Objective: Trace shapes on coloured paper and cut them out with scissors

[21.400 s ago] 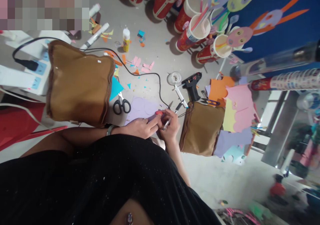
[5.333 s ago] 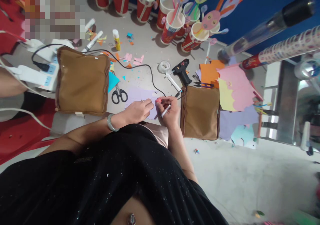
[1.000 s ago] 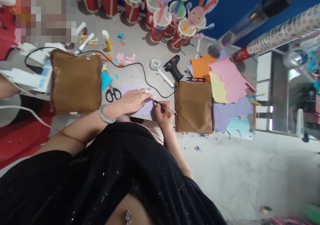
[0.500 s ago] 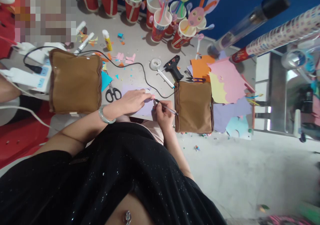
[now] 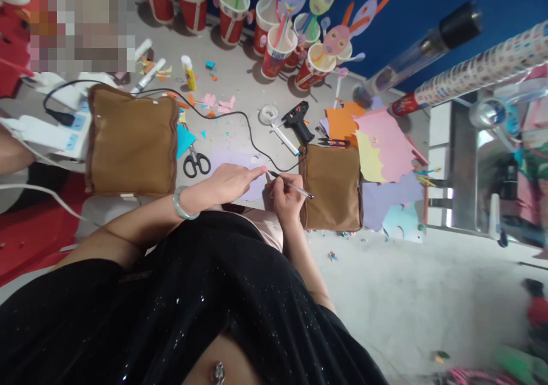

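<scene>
Mid-frame, the right hand (image 5: 288,197) grips a pen (image 5: 299,190); the left hand (image 5: 229,182) touches a small pink item (image 5: 264,169), its grip unclear.

Lilac sheet (image 5: 229,158): paper, matt, flat-looking. Pen (image 5: 302,191): clear plastic barrel, glossy. Brown cushions (image 5: 132,140): smooth, leather-like cover, faint sheen, piped edges. Glue gun (image 5: 299,121): black plastic, low sheen. Scissors (image 5: 196,158): black plastic handles. Cups (image 5: 233,23): paper-like, printed red and white, fairly smooth. Bangle (image 5: 184,205): pale, polished, stone- or glass-like; material not certain. Black top (image 5: 171,299): soft cloth, glittering specks. Tabletop (image 5: 244,95): grey, smooth, nearly matt.
</scene>
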The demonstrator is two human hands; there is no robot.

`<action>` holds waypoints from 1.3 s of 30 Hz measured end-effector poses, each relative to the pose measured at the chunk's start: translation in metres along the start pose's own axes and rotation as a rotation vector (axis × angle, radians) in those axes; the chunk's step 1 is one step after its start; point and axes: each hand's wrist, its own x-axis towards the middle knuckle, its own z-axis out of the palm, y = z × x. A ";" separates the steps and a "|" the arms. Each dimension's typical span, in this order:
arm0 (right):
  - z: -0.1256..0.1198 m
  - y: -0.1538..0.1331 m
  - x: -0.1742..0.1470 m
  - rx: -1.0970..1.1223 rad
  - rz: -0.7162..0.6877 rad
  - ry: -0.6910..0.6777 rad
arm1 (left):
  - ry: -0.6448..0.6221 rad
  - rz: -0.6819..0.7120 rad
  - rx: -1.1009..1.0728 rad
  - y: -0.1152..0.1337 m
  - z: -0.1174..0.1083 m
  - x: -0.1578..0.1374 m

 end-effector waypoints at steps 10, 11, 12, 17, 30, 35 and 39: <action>-0.017 -0.037 0.085 0.017 0.134 -0.426 | 0.030 0.093 0.067 -0.007 0.027 -0.007; -0.015 -0.037 0.095 0.029 0.154 -0.495 | 0.037 0.102 0.067 -0.007 0.029 -0.007; -0.012 -0.036 0.104 0.039 0.175 -0.560 | 0.044 0.106 0.070 -0.008 0.031 -0.007; 0.003 -0.030 0.138 0.005 0.196 -0.761 | 0.054 0.104 0.081 -0.010 0.037 -0.006; 0.019 -0.029 0.149 -0.204 0.085 -0.973 | 0.033 0.124 0.097 -0.008 0.029 -0.009; 0.018 -0.029 0.149 -0.199 0.095 -0.994 | 0.035 0.133 0.095 -0.008 0.030 -0.008; 0.016 -0.035 0.150 -0.202 0.120 -1.019 | 0.024 0.109 0.098 -0.007 0.031 -0.007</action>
